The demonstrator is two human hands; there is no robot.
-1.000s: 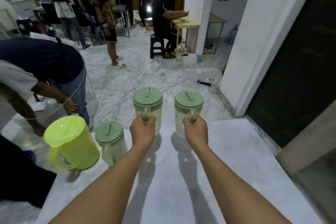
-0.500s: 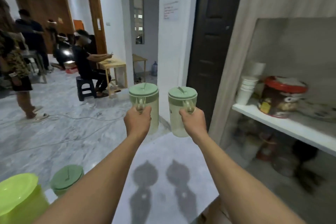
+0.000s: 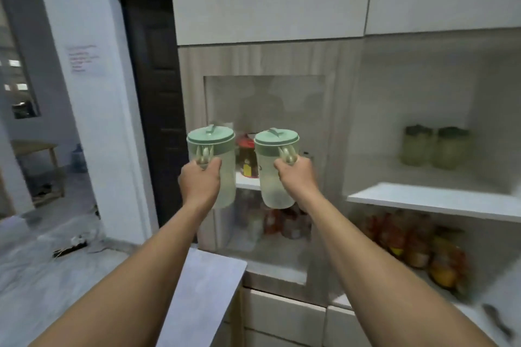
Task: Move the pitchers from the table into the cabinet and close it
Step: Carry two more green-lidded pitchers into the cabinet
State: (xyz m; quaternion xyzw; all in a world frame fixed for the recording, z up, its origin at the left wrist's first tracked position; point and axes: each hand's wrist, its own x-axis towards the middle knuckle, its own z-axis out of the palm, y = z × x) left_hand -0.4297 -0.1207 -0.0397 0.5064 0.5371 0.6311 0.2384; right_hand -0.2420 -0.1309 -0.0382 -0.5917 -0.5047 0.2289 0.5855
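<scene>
The left hand (image 3: 200,181) and right hand (image 3: 296,177) are each closing their grip around a pitcher handle, carrying the left pitcher (image 3: 222,160) and right pitcher (image 3: 275,177) in mid-air before the open cabinet (image 3: 394,59); shelving and closing are pending.

One view only, worn on the head, looking forward and slightly down along both outstretched forearms. Just beyond the left hand (image 3: 200,181) and right hand (image 3: 296,177) the open cabinet (image 3: 265,98) fills the frame, close; below the arms, the counter (image 3: 203,287) corner shows.
</scene>
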